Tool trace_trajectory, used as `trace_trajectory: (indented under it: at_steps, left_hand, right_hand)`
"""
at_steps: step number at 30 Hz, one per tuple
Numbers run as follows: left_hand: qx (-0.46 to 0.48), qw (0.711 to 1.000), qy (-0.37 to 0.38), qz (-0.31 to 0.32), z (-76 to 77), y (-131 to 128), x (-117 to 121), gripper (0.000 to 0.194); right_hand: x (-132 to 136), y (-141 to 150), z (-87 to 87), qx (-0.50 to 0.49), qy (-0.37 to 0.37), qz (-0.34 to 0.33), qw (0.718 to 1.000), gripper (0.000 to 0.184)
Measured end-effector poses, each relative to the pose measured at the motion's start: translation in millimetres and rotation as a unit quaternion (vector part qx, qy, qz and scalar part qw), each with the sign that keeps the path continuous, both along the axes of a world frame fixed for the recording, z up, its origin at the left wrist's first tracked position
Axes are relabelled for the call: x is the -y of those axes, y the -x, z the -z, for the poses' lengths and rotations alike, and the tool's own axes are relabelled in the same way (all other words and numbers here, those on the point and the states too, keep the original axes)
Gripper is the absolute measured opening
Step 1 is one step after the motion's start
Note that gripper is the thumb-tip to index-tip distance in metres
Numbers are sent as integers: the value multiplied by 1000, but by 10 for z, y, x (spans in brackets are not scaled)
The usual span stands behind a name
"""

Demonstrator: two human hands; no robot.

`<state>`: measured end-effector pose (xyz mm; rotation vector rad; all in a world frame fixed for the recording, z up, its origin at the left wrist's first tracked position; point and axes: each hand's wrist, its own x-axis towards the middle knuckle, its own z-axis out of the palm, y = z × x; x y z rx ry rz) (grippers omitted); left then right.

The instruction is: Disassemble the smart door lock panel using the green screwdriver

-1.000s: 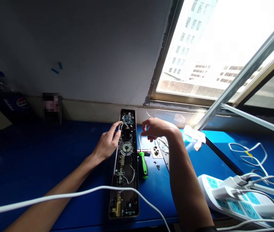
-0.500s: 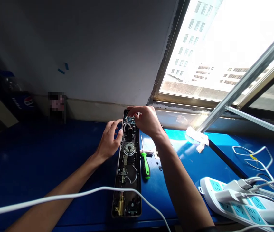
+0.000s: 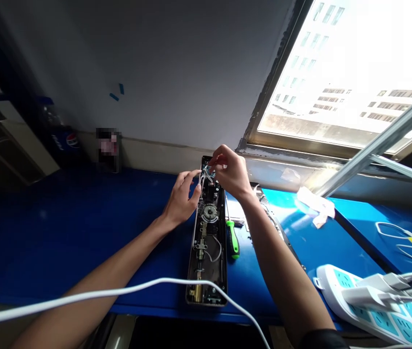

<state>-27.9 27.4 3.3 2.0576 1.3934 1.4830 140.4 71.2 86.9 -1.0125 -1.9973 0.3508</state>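
Note:
A long black housing [image 3: 206, 271], which looks like an opened electronic door lock, lies lengthwise in front of me. Inside show a round metal disc [image 3: 210, 212], a brass cylinder [image 3: 198, 293] and white wires [image 3: 206, 177] near the far end. My left hand [image 3: 183, 199] is at the housing's left edge, fingers and thumb apart, its index fingertip by the wires. Over the circuit board [image 3: 212, 173] at the far end, my right hand [image 3: 232, 172] has its fingertips pinched together; whatever is between them is too small to make out.
A green-and-black screwdriver [image 3: 233, 240] lies right of the housing on the blue table [image 3: 136, 232]. Beyond my right forearm is a dark plate [image 3: 282, 228]. A power strip [image 3: 365, 303] with plugs stands at right. A white cable [image 3: 118, 292] crosses the foreground. Wall and window are behind.
The view has shifted, so everything sits farther right in it. My right hand has lifted slightly off the circuit board, fingertips pinched. My left hand stays by the housing's left edge.

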Motion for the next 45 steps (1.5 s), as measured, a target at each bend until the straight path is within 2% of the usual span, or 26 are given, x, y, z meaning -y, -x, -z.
trace_trajectory:
  at_steps: [3,10,24,31,38,45]
  left_hand:
    - [3,1000,-6,4,9,8,-10,41]
    - [8,1000,-18,8,36,10,-31,41]
    - [6,1000,13,-3,7,15,-40,42]
    - [13,999,34,-6,-35,23,-45,39]
    - [60,995,75,16,12,18,-56,41]
    - [98,991,87,23,-12,3,-43,42]
  right_hand:
    - [-26,-42,11,73,-15,-12,997,29]
    - [-80,4,136,130,-32,-24,991,28]
    - [-135,-125,139,178,-40,-16,983,23]
    - [-113,-10,218,196,-47,18,979,25]
    - [-140,12,266,203,-45,25,978,27]
    - [-153,72,316,188,-54,47,980,20]
